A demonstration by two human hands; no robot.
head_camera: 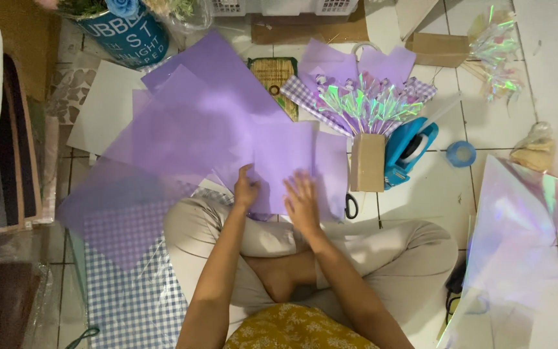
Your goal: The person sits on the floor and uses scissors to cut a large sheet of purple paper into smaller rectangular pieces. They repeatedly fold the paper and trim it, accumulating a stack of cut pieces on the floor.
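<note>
**Head view: two hands on a lilac sheet**

Head camera looks down on a person sitting cross-legged on a white tiled floor (447, 194), with lilac wrapping paper fanned out ahead of the knees. The nearest piece, a small lilac sheet (292, 161), lies on the floor just beyond the lap, in the middle of the scene. The left hand (245, 190) rests on its near left edge, fingers curled and thumb up; whether that grip pinches the paper or only presses on it cannot be told. The right hand (302, 201) lies flat on the sheet's near edge, slightly blurred, its grip spread with fingers splayed and holding nothing.

Larger translucent lilac sheets (182, 123) overlap to the far left, partly covering a blue-and-white gingham sheet (130, 297) that runs near along the left knee. Just right of the small sheet stands a brown cardboard box (367, 161), and black-handled scissors (351, 207) lie at its near side, touching the sheet's right edge. A blue tape dispenser (411, 147) leans beside the box on the right, with a small blue roll of tape (461, 154) a little further right. Behind the box, iridescent wrapped stems (363, 103) fan out on a lilac checked paper. A big iridescent film sheet (524, 239) fills the near right, and a blue bucket (130, 35) sits at the far left.
</note>
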